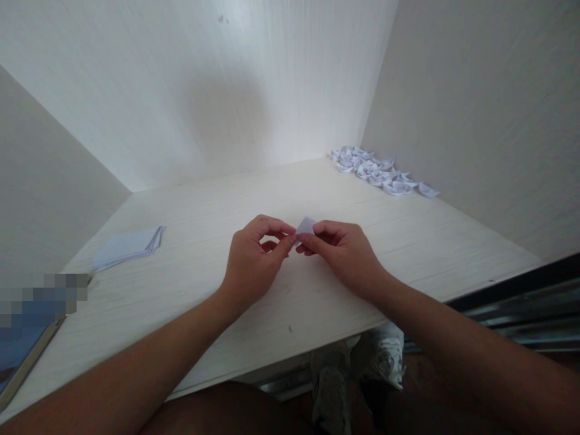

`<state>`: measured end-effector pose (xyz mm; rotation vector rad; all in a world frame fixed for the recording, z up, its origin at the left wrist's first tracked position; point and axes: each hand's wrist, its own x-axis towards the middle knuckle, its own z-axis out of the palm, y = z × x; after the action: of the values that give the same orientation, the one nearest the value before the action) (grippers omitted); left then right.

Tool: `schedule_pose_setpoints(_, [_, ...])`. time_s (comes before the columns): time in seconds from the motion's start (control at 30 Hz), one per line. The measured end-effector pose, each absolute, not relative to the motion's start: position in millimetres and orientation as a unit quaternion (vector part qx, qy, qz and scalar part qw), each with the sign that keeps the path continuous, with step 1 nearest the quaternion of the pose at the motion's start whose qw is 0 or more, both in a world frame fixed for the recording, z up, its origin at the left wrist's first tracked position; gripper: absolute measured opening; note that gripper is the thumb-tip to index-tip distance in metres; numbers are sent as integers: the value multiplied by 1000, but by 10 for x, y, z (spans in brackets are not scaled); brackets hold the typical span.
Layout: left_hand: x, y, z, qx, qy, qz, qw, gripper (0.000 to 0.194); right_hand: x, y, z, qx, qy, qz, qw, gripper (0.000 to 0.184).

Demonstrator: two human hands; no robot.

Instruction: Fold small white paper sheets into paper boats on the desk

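A small folded piece of white paper (306,225) is held between both hands above the middle of the table. My left hand (258,254) pinches its left corner between thumb and fingers. From the other side, my right hand (339,244) grips it with thumb and forefinger. One pointed corner of the paper sticks up between the hands, while the fingertips hide its lower part. Both hands are closed on it and nearly touch each other.
Many folded paper boats (380,172) lie heaped along the right wall. A stack of white paper sheets (129,244) rests on the left of the white table (194,326). Pale panels enclose the back and sides. A blurred-out blue object (27,332) sits at the left edge.
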<state>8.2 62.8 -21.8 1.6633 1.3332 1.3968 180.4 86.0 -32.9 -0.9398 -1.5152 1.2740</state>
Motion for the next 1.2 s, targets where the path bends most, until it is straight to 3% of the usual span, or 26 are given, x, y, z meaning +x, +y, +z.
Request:
schedule_pose_setpoints(0.47, [35, 707, -255, 642, 479, 492, 341, 20, 1879, 871, -351, -383, -648, 498, 430, 21])
schedule_pose_setpoints(0.77, [32, 711, -254, 676, 452, 472, 340, 16, 1902, 868, -331, -380, -664, 495, 411, 28])
schedule_pose_setpoints(0.97, [32, 729, -250, 684, 439, 472, 340, 14, 1922, 895, -359, -374, -670, 503, 397, 23])
schedule_pose_setpoints(1.2, [13, 772, -326, 559, 465, 476, 496, 28, 1925, 895, -412, -338, -590, 594, 431, 18])
